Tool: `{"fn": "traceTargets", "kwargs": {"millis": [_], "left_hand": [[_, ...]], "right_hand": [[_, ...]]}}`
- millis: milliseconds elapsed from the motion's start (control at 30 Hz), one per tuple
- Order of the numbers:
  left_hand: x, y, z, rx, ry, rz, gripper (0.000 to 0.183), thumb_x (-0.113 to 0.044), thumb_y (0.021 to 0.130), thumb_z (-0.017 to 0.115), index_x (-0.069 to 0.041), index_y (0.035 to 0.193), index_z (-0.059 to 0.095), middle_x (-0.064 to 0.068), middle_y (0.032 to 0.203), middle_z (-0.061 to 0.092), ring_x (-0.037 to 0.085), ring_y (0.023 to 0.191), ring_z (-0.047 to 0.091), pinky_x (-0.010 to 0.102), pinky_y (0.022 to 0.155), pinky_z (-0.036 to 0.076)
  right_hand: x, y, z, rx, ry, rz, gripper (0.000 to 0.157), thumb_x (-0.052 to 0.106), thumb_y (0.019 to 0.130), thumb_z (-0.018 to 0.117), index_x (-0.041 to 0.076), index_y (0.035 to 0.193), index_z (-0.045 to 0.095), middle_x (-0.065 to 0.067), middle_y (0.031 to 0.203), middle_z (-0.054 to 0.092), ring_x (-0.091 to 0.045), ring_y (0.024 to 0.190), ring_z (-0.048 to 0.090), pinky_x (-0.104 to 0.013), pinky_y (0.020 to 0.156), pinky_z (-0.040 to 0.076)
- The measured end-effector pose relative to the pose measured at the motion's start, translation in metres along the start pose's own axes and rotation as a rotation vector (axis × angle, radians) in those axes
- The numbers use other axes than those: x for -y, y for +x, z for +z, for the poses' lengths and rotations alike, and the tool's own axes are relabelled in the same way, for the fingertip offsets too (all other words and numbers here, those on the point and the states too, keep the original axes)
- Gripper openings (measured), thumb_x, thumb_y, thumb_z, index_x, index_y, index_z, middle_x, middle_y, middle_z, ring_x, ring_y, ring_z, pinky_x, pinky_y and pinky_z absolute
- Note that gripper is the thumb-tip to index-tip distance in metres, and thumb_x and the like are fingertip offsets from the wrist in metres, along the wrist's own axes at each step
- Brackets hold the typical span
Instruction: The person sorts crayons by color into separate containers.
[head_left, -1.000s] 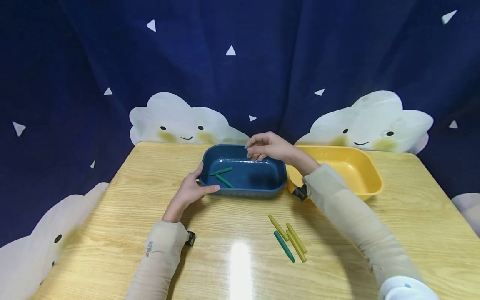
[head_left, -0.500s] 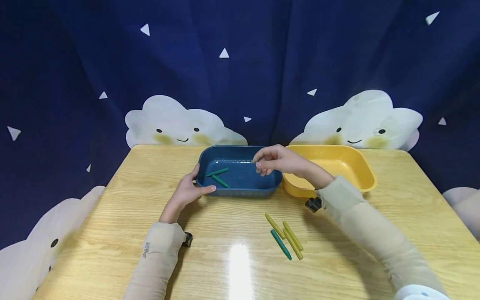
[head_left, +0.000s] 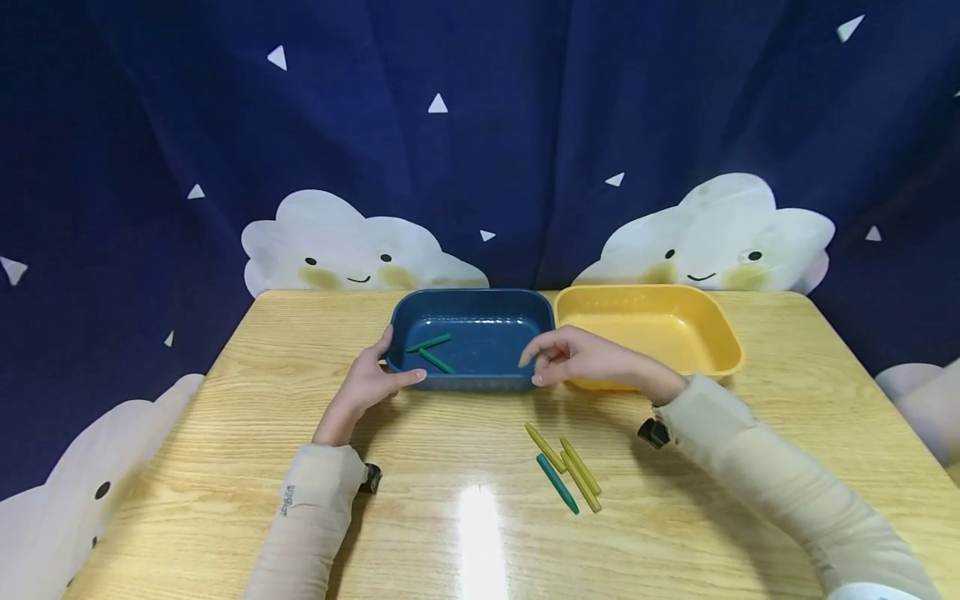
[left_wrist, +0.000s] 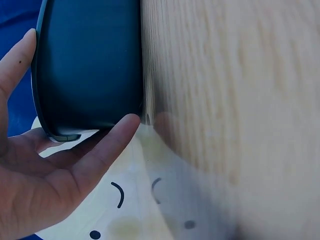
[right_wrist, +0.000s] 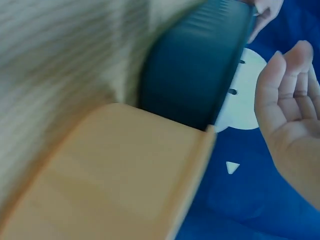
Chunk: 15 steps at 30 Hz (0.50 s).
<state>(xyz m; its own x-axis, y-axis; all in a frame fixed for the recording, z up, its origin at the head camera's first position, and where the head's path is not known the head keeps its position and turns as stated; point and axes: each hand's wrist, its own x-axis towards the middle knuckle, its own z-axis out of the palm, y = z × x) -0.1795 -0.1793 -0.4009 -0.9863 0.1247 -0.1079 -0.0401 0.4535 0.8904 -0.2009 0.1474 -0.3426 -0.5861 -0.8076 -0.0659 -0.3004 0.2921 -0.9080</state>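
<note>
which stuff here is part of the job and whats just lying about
Likely in the job:
blue bin, with the left hand on it
right hand, near it, holding nothing
two green crayons inside it
loose green crayon and three yellow crayons
yellow bin alongside

Likely just surroundings:
table
cloud-print curtain behind

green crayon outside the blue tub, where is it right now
In the head view, the green crayon lies slightly right of centre on the table, nearer the camera than the blue tub and beside three yellow crayons.
</note>
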Motion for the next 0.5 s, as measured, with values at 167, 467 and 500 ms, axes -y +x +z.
{"fn": "traceTargets", "kwargs": {"millis": [167,467,500], "left_hand": [[0.001,0.000,0.000,0.004,-0.013,-0.015,0.095,-0.021,0.080,0.072,-0.008,0.147,0.005,0.027,0.142,0.024,0.031,0.074,0.057,0.035,0.062,0.047],[0.003,0.002,0.000,0.000,-0.003,-0.018,0.096,-0.022,0.079,0.072,-0.009,0.147,0.004,0.027,0.142,0.024,0.027,0.081,0.056,0.032,0.063,0.046],[0.002,0.002,0.000,0.002,-0.009,-0.019,0.096,-0.021,0.080,0.072,-0.010,0.147,0.004,0.027,0.141,0.024,0.026,0.075,0.056,0.034,0.062,0.046]], "right_hand": [[-0.016,-0.004,0.006,0.119,0.027,-0.055,0.027,-0.003,0.083,0.060,-0.008,0.109,0.057,0.001,0.063,0.045,-0.009,0.052,0.036,-0.024,0.057,0.040],[-0.034,-0.007,0.021,0.306,-0.043,-0.057,0.031,-0.005,0.077,0.066,-0.010,0.106,0.057,0.007,0.057,0.043,-0.003,0.049,0.036,-0.017,0.050,0.033],[-0.035,-0.008,0.022,0.317,-0.061,-0.050,0.031,-0.005,0.076,0.067,-0.009,0.106,0.058,0.007,0.056,0.041,-0.003,0.049,0.035,-0.017,0.050,0.032]]}}
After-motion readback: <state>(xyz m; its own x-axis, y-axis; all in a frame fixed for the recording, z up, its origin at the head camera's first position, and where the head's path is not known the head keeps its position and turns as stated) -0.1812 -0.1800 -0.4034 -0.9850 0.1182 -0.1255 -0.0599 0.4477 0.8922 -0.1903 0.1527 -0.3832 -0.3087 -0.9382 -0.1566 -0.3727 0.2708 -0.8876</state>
